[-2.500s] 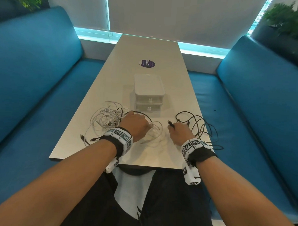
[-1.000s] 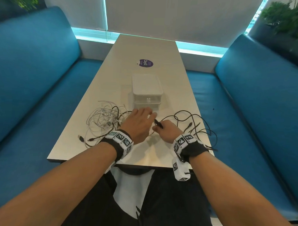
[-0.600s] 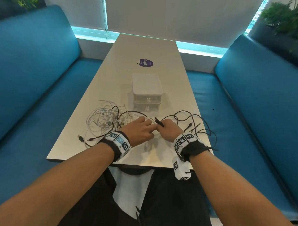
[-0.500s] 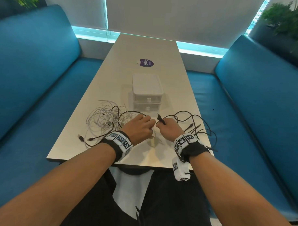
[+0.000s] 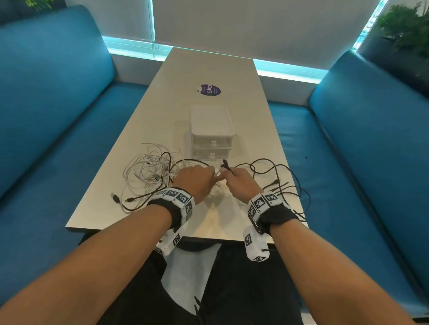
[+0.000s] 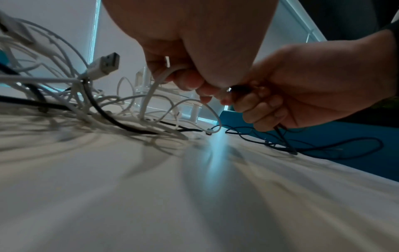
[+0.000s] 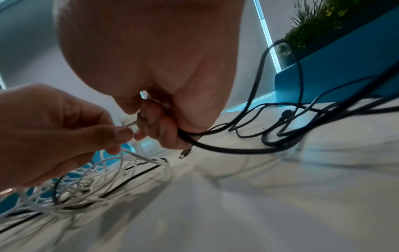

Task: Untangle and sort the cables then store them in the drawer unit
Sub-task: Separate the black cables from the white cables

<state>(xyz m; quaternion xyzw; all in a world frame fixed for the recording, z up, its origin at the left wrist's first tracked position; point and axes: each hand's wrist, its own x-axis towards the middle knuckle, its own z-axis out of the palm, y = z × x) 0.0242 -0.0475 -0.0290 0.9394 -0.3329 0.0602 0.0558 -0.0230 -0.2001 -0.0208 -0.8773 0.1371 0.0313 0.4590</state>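
Observation:
A tangle of white cables (image 5: 150, 169) with black strands through it lies on the table's left side. Loose black cables (image 5: 276, 181) spread to the right. My left hand (image 5: 196, 180) pinches a white cable (image 6: 155, 85), which runs down into the tangle. My right hand (image 5: 239, 181) grips a black cable (image 7: 215, 146); its plug end (image 5: 226, 164) sticks up past the knuckles. The two hands meet fingertip to fingertip just in front of the white drawer unit (image 5: 211, 133), whose two drawers are closed.
The table (image 5: 212, 65) is long and pale, with a purple sticker (image 5: 210, 90) beyond the drawer unit. Blue benches (image 5: 52, 122) flank both sides. Black plug ends (image 5: 116, 198) lie near the table's front left edge. Plants stand at the back right.
My left hand drew back from the drawer unit's front and took a white cable. The right hand carried its black cable leftward, and the two hands came together.

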